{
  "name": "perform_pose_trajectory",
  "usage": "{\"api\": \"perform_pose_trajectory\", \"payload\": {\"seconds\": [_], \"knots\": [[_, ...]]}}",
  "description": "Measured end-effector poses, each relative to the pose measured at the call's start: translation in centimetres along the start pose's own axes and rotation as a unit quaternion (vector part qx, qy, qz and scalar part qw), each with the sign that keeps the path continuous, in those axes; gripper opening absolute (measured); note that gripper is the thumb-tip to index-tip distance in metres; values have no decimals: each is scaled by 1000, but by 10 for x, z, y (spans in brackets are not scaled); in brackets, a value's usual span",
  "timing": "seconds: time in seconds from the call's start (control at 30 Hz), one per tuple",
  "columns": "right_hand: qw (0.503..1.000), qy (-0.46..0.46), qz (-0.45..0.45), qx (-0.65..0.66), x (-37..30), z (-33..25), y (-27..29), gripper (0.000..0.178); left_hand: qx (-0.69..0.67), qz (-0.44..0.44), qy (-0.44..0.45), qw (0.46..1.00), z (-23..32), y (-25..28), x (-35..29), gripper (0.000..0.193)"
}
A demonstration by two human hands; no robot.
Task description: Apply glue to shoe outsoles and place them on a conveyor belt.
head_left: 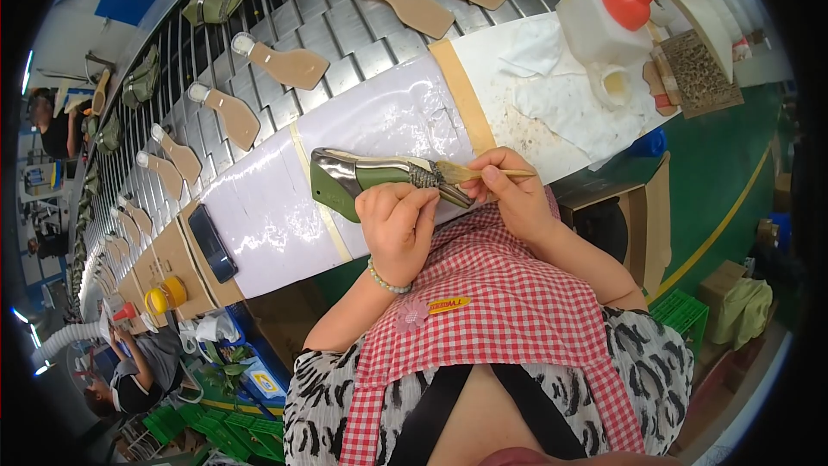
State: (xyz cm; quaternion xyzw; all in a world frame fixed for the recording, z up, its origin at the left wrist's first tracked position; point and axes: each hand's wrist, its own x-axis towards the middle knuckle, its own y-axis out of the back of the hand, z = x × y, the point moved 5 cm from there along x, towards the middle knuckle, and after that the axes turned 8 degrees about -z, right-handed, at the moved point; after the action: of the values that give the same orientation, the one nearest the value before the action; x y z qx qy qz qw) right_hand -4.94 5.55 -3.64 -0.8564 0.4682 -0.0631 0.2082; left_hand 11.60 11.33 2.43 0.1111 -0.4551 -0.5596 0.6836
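Observation:
A green shoe last [379,173] with shiny metallic strips and a braided dark strap lies tilted over the pale worktop, its heel end to the left. My left hand [397,223], with a beaded bracelet at the wrist, is closed on the near side of the last, close to the strap. Between the pinched fingers of my right hand [511,194] is a brush with a thin wooden handle [516,173]. Its tan bristles [454,173] touch the last beside the braided strap. My palms and the underside of the last are hidden.
Beyond the worktop [259,207] runs a slatted metal conveyor [332,52] carrying several tan insoles [289,66]. A white bottle with a red nozzle [599,22], stained cloths [565,112] and a small cup [611,85] are at right. A phone [212,243] lies left; co-workers sit farther left.

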Motion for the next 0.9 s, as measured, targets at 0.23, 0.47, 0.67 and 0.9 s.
{"api": "perform_pose_trajectory", "payload": {"seconds": [0.23, 0.47, 0.67, 0.9], "knots": [[1000, 23, 3, 15, 1, -7, 0, 24, 18, 1, -9, 1000, 1, -1, -1, 25], [997, 59, -9, -47, -4, -20, -2, 25, 56, -24, -42, 997, 2, 0, -4, 30], [992, 64, -44, -100, -3, -27, -4, 20, 47, -25, -29, 998, 4, -2, -1, 29], [989, 57, -52, -128, 2, -33, -7, 20, 34, -34, -14, 999, 6, 1, 2, 27]]}}
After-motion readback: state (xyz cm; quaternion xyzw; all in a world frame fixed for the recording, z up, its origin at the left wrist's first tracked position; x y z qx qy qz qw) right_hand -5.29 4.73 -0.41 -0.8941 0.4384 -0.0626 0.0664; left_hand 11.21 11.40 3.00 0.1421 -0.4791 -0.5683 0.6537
